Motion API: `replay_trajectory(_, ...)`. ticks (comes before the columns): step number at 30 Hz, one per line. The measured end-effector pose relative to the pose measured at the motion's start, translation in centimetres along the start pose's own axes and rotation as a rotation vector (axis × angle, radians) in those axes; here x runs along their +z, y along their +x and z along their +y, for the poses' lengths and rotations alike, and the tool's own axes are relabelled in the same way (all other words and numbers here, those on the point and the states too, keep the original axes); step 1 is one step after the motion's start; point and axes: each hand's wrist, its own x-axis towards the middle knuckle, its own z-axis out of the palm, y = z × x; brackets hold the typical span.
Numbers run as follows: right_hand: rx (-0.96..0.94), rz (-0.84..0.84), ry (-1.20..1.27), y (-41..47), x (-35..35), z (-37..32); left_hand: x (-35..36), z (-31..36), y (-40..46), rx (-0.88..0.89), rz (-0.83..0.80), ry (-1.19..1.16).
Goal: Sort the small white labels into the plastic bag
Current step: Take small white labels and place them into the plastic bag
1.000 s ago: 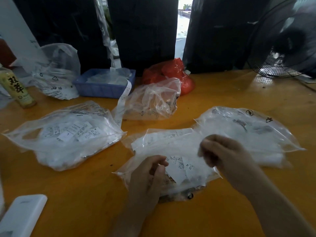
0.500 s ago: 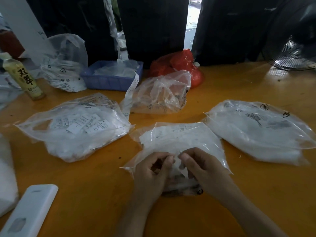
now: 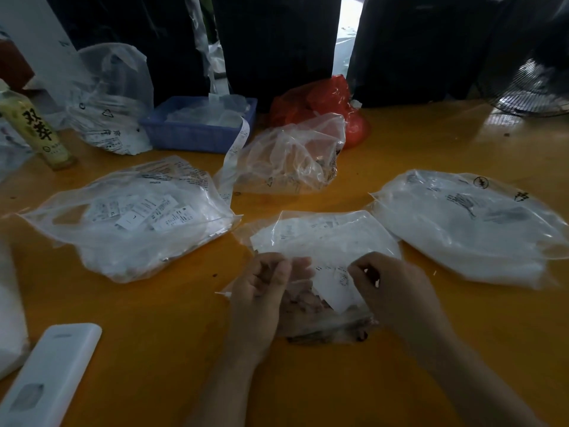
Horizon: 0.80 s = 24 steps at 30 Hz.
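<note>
Plastic bag (image 3: 323, 238) under both hands: left hand (image 3: 261, 291), right hand (image 3: 391, 291) curled.

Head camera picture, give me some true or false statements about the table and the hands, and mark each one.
1. Both hands, left and right, are at the middle plastic bag. True.
2. The blue tray sits at the near edge. False: it is at the far side.
3. A red bag lies behind a crumpled clear bag. True.
4. The bottle lies flat. False: it stands.
</note>
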Motion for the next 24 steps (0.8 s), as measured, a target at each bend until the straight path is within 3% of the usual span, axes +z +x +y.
replay_trajectory(5, 0.010, -0.174, -0.193, -0.1, 0.8, -0.5, 0.2, 0.4, 0.0, 0.004, -0.040, 0.050)
replay_trajectory(12, -0.004, -0.136, -0.093, 0.4, 2.3, -1.6, 0.2, 0.8, -0.4, -0.013, -0.037, 0.088)
replay_trajectory(15, -0.021, -0.009, 0.154, 0.1, 1.7, -1.2, 0.2, 0.7, -0.5, -0.041, -0.043, 0.049)
replay_trajectory(19, -0.331, 0.311, 0.237, -0.8, 0.9, -0.2, 0.3, 0.6, -0.5, -0.066, -0.049, 0.036)
replay_trajectory(24, -0.405, 0.403, 0.461, -0.9, 0.5, -0.5, 0.4, 0.8, -0.6, -0.077, -0.057, 0.060)
